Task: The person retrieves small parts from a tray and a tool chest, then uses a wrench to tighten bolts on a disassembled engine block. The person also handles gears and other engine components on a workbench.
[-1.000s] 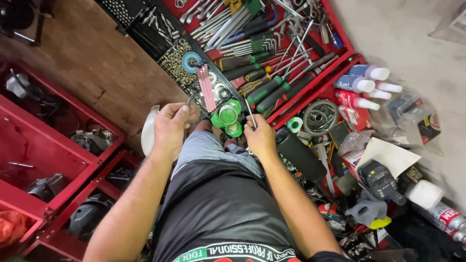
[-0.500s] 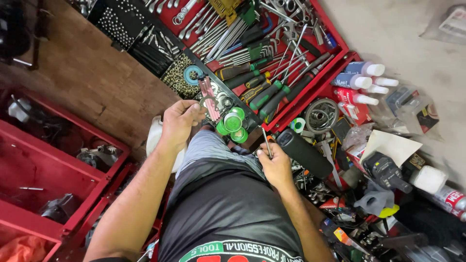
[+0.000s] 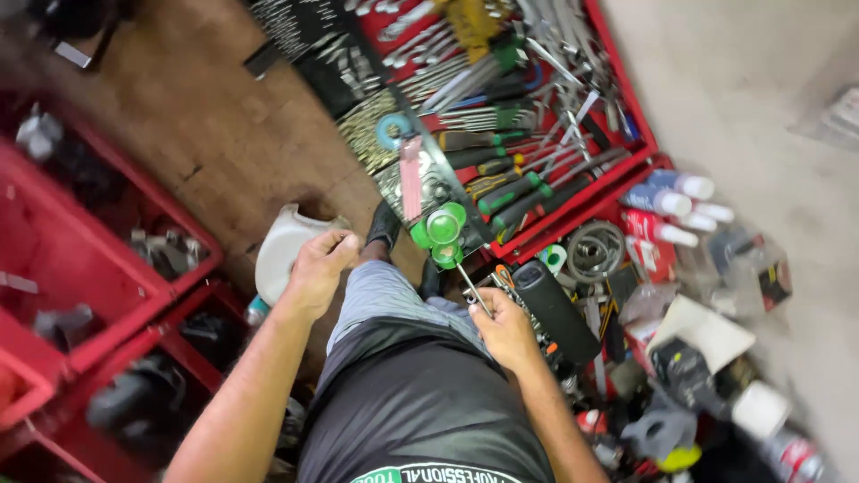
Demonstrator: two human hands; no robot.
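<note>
Head view, from left: red drawers [image 3: 98, 259] stand open beside the wooden floor [image 3: 206, 134]. The left hand [image 3: 320, 268], loosely curled and empty as far as can be seen, has lifted off the knee, near a white cap-like object [image 3: 282, 246]. The right hand [image 3: 506, 329], which a second ago reached toward the green discs [image 3: 440, 231], has drawn back to the lap, fingers clamped on a thin metal rod [image 3: 472, 284] whose tip still points at those discs. Further right lie the red tool tray [image 3: 573, 192] of screwdrivers and white bottles [image 3: 676, 201].
</note>
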